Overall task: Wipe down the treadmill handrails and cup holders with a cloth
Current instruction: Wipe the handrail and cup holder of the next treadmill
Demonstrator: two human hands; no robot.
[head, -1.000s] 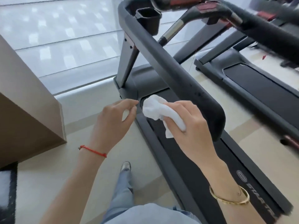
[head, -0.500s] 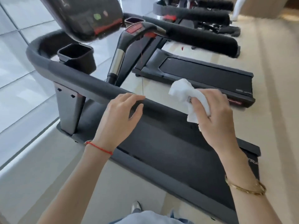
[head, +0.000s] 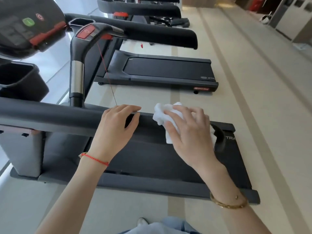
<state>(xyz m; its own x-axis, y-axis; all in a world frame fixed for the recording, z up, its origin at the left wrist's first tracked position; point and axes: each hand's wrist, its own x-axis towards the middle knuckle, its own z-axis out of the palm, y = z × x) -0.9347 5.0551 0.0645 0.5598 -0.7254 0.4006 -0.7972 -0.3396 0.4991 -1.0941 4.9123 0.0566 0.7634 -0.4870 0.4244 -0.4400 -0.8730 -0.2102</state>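
Since half a second ago the right hand has come down from the air and now presses the crumpled white cloth onto the long dark grey padded handrail, close to the rail's free end. The left hand, which was already on the rail, has stayed there, just beside the cloth.

The right grip lies palm down with the fingers spread and only lightly bent, flattening the cloth against the top of the rail; the thumb runs along the cloth's near side, and white folds bulge out past the fingertips toward the left hand. A little more cloth shows under the outer edge of the palm. The right forearm reaches in from the lower right with a gold bangle on the wrist.

The left grip rests over the top of the rail, fingers laid together and hooked gently over its far edge, thumb on the near side; it clamps nothing but the rail itself. A thin red string bracelet circles that wrist.

At the left edge of the view a black square cup holder hangs behind the rail, below the blurred console. The black running belt lies under both hands, and a second treadmill stands beyond on the pale floor.
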